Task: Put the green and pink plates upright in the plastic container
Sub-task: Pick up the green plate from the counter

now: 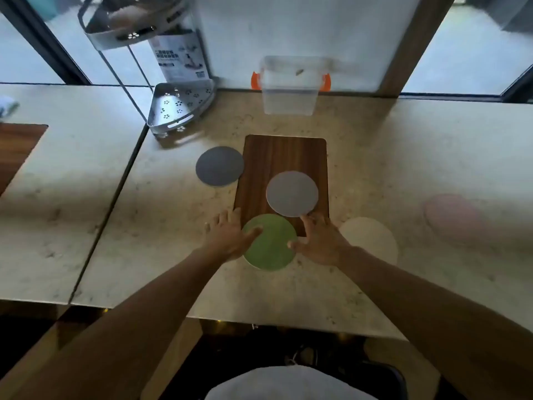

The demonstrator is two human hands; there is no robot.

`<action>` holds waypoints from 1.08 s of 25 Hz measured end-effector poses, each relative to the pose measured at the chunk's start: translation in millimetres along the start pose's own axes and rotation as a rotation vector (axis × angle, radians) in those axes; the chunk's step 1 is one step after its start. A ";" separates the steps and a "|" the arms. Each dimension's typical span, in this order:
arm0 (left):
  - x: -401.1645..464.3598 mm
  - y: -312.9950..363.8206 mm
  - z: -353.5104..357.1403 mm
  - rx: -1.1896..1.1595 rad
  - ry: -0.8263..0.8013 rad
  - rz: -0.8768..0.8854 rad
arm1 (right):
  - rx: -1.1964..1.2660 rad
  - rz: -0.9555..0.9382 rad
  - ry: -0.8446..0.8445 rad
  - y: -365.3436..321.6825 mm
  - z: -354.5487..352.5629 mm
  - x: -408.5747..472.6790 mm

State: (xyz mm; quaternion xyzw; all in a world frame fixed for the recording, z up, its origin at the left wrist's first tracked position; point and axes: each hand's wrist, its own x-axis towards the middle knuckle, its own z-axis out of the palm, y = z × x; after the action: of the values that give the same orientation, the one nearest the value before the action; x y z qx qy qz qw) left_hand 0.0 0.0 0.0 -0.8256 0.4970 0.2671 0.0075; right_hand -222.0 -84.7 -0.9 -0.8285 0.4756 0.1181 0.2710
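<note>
The task looks to be at its very beginning, because the plastic container point(290, 90) at 12 o'clock, at the far edge of the table point(403, 157), holds no plate as far as its clear walls show (a small dark speck near its top is too blurred to name). The green plate point(271, 246) lies flat at the middle of the view, partly on the near end of the wooden board point(277, 160) and partly on the table. The left hand point(227, 235) rests at its 9 o'clock edge with the fingers point(253, 231) spread and loose, the thumb lying on the green surface. The right hand point(320, 241) is at its 3 o'clock edge, also unclenched, with the fingertips touching the rim. Neither hand has closed around the plate yet, so I judge that the grasp is only being prepared and the lifting is not yet done. The pink plate point(452, 219) lies flat near 3 o'clock, well apart from both hands and rather blurred. Three other plates are not part of the task: a dark grey plate point(219, 166) at 11 o'clock beside the board, a light grey plate point(292, 193) on the board just beyond the green one, and a cream plate point(372, 239) just right of the right hand. What is left is therefore everything: both plates must be carried to the container and stood on their edges inside it.
</note>
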 end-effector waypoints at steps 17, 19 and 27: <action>24.5 -26.0 47.2 -0.320 -0.039 0.021 | 0.241 0.456 0.076 -44.8 61.7 35.5; 27.6 -24.8 46.7 -0.413 -0.039 -0.032 | 0.285 0.495 0.122 -42.9 62.2 38.5; 34.4 -22.0 43.0 -0.747 -0.011 -0.252 | 0.631 0.536 0.307 -25.2 62.3 39.3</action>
State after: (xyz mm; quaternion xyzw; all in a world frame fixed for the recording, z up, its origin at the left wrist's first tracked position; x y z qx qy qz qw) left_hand 12.0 -5.0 -57.9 -0.8246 0.2603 0.4311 -0.2579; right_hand -176.2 -68.1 -61.7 -0.5605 0.7213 -0.0913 0.3965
